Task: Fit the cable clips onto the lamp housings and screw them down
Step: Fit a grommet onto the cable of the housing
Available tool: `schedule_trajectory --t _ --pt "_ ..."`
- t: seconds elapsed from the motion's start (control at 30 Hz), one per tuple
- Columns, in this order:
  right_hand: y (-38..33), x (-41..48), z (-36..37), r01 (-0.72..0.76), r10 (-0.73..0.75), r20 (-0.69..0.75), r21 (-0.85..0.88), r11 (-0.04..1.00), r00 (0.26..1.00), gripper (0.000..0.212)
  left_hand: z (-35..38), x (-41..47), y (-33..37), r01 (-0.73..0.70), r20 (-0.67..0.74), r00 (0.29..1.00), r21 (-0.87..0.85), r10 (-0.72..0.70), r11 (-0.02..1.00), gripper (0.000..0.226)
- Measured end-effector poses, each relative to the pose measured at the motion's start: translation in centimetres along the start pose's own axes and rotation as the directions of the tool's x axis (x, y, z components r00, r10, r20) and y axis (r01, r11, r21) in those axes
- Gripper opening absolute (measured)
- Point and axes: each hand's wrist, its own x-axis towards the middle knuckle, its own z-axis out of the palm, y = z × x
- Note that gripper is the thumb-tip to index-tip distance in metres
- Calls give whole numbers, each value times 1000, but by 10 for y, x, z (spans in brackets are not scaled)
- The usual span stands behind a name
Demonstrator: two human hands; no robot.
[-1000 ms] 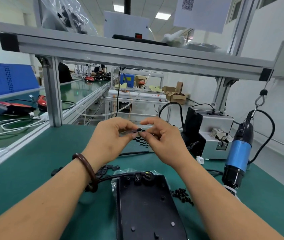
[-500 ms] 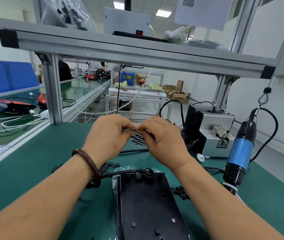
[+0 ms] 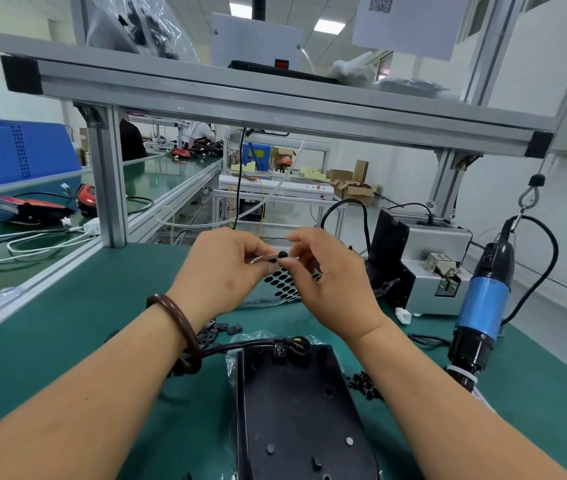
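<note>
Black lamp housing (image 3: 296, 410) at 6 o'clock, flat on green table (image 3: 67, 323). Loose cable clips (image 3: 218, 332) at housing's 11 o'clock. Beyond housing, 12 o'clock, raised off table: left hand (image 3: 219, 271) and right hand (image 3: 330, 282), fingertips curled, pinching small black piece (image 3: 282, 255) between them. Blue screwdriver (image 3: 483, 306) hangs at 3 o'clock.

A green-topped workbench (image 3: 67, 323) is spanned at 12 o'clock by an aluminium shelf frame (image 3: 240, 95), a second green bench (image 3: 171, 171) is seen at 10 o'clock, cardboard boxes (image 3: 351, 185) are stacked before a white wall (image 3: 399, 168) at 1 o'clock, and light is given by ceiling panels (image 3: 325, 26).
</note>
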Motion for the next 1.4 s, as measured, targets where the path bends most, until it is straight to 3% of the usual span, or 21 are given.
schedule_trajectory --t 0.1,0.4,0.53,0.63,0.7,0.8,0.9,1.0,1.1,1.2,1.4 --pt "0 2 1 74 -74 14 -9 997 997 16 0 0 0 -29 -5 1000 13 29 999 5" --pt "1 2 0 64 -64 44 5 998 997 3 1 1 -2 -10 3 1000 25 9 1000 4" --pt "0 2 0 -5 2 83 33 999 997 5 3 3 -4 16 14 1000 12 -16 1000 4" --pt "-3 4 1 -172 167 39 188 967 985 11 2 5 -12 75 14 997 -19 -75 997 8" --pt "-5 9 -1 -364 382 26 372 854 924 14 0 7 -21 117 23 993 -21 -117 993 14" --pt "-5 16 -7 -616 675 191 630 472 713 13 0 8 -39 169 37 984 69 -172 983 29" --pt "-4 21 -12 -693 748 366 700 171 554 11 5 7 -58 252 48 963 192 -266 949 47" --pt "-6 22 -12 -708 730 487 707 -6 480 5 6 6 -71 318 86 931 280 -354 906 49" --pt "-7 24 -13 -713 717 538 696 -82 443 4 4 6 -76 331 156 903 340 -401 880 44" --pt "-8 26 -18 -747 720 551 661 -68 422 6 1 8 -71 316 158 905 376 -396 871 39" --pt "-12 24 -33 -852 753 568 523 -18 333 12 -1 6 -17 108 243 955 255 -172 961 34"
